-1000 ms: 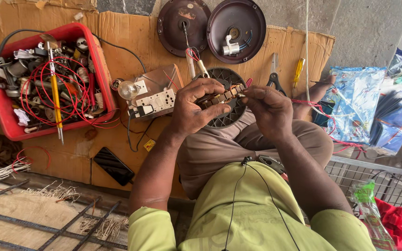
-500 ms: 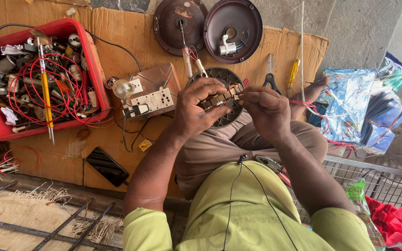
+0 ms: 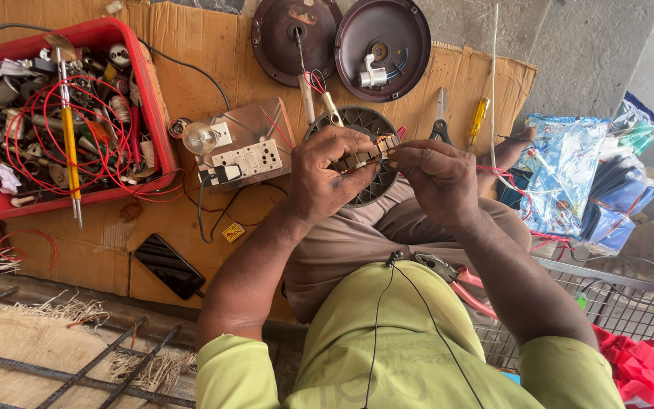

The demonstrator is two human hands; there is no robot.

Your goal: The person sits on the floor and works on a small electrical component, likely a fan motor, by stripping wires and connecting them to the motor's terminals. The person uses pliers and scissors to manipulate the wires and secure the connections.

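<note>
The left hand [image 3: 327, 178] is closed around a small terminal strip [image 3: 363, 155]; the right hand [image 3: 437, 178] pinches its end with fingertips. It looks like wiring work, calling next for fine finger control. Pliers [image 3: 448, 276] lie in the lap below, and a switchboard [image 3: 247, 159] sits just left.

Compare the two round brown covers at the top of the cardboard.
The left brown cover has a screwdriver lying across it; the right brown cover does not. The right brown cover holds a small white part with wires; the left brown cover shows only patchy marks. Both are round, dark brown, lying open side up, apart from both hands.
</note>
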